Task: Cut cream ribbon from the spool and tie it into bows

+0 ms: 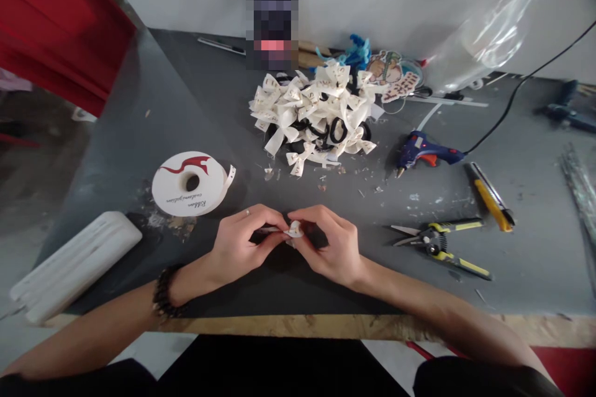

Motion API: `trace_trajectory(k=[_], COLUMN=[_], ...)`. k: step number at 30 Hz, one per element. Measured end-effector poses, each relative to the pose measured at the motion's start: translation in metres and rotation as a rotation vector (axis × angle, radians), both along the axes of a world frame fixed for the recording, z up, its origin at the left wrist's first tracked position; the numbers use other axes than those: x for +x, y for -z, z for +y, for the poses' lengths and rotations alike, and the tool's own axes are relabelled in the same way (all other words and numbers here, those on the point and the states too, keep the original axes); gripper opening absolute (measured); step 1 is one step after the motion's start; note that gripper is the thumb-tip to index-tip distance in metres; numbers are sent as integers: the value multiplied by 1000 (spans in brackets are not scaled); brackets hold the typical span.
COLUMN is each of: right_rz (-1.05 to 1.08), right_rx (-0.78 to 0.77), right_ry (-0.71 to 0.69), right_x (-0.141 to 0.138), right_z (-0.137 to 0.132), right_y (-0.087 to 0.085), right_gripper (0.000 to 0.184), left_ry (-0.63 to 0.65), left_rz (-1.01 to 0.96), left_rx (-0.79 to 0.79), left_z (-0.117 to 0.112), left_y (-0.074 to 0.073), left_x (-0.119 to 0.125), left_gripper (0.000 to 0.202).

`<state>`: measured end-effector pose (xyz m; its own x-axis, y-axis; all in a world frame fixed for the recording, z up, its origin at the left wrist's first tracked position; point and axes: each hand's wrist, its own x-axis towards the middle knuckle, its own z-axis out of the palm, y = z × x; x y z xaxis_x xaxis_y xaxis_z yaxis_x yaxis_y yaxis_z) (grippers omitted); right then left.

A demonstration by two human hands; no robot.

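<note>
Both my hands meet over the front middle of the table, pinching a short piece of white printed ribbon [294, 230] between them. My left hand [242, 239] grips its left part with thumb and forefinger. On the other side, my right hand [328, 242] holds the curled part of the ribbon. The fingertips cover much of it, so its full shape is hidden. Beyond my hands lies a heap of white ribbon bows [316, 105] with black hair ties among them. To the left, a white ribbon spool [161, 189] lies flat with a loose ribbon end.
A blue glue gun [423, 150] with a black cord, yellow-handled pliers [435, 240] and a yellow cutter knife [492, 201] lie at right. A white power strip [77, 263] sits at left. Plastic wrap [484, 37] stands at the back; glue scraps dot the table.
</note>
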<state>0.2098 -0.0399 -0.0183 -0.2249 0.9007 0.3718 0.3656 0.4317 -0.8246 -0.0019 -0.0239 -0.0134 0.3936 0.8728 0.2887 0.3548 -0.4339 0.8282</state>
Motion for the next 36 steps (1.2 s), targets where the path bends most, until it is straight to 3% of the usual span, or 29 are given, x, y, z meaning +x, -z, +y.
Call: trace_trajectory(k=[3, 8, 15, 20, 24, 28, 36], right_rz=[-64, -119, 101, 166, 224, 262, 218], right_rx=[83, 173, -146, -287, -407, -454, -380], right_ry=[27, -38, -63, -71, -41, 10, -40], right_x=[0, 1, 3, 3, 3, 2, -1], right_z=[-1, -1, 5, 2, 2, 3, -1], right_y=[1, 0, -13, -9, -6, -7, -7], right_gripper=[34, 45, 19, 15, 14, 19, 21], left_ry=[-24, -63, -35, -36, -54, -72, -128], left_rz=[37, 80, 64, -7, -48, -10, 101], left_rx=[-19, 165, 128, 99, 174, 226, 213], left_z=[0, 0, 1, 0, 1, 1, -2], left_y=[1, 0, -3, -3, -1, 0, -1], left_x=[0, 2, 0, -1, 1, 3, 3], left_gripper=[15, 17, 19, 18, 28, 32, 14])
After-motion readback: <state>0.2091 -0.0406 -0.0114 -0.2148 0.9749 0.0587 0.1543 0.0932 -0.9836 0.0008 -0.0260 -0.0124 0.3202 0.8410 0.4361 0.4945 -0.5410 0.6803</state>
